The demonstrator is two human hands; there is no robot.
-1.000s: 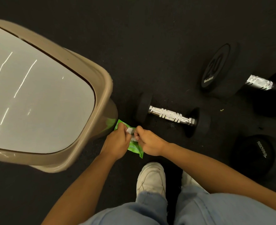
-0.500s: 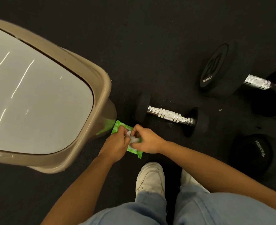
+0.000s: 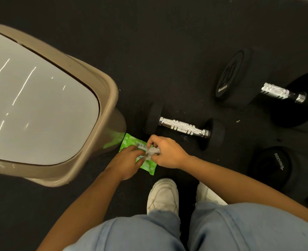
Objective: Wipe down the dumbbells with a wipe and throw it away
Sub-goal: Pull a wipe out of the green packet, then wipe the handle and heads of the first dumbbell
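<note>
Both hands are low over the floor, meeting at a green wipe packet (image 3: 131,144) that lies flat on the black mat (image 3: 167,51), just beside the base of the tan trash bin (image 3: 106,98).

Left hand (image 3: 126,163): fingers mostly flat, palm down, pressing on the packet. Not closed around it.

Right hand (image 3: 167,153): thumb and fingertips pinched on a crumpled white wipe (image 3: 151,151) right over the middle of the packet. Whether the wipe is fully free of the packet I can't tell; the hands cover that spot.

Small dumbbell (image 3: 184,126): lies on the mat just beyond the hands, chrome handle running left to right, black ends. Near the right hand, not touching it. Left end sits close to the bin.

Large dumbbell (image 3: 274,91): farther right, marked 20 on its end face, chrome handle visible, on the mat, well apart from the hands.

Third dumbbell (image 3: 280,163): right edge, one black end showing with white lettering, mostly cut off by the frame.

Bin lid (image 3: 37,109): pale, glossy, closed, fills the left side.

Person crouches; jeans (image 3: 222,230) and a white shoe (image 3: 163,195) are at the bottom, the shoe just below the packet.
</note>
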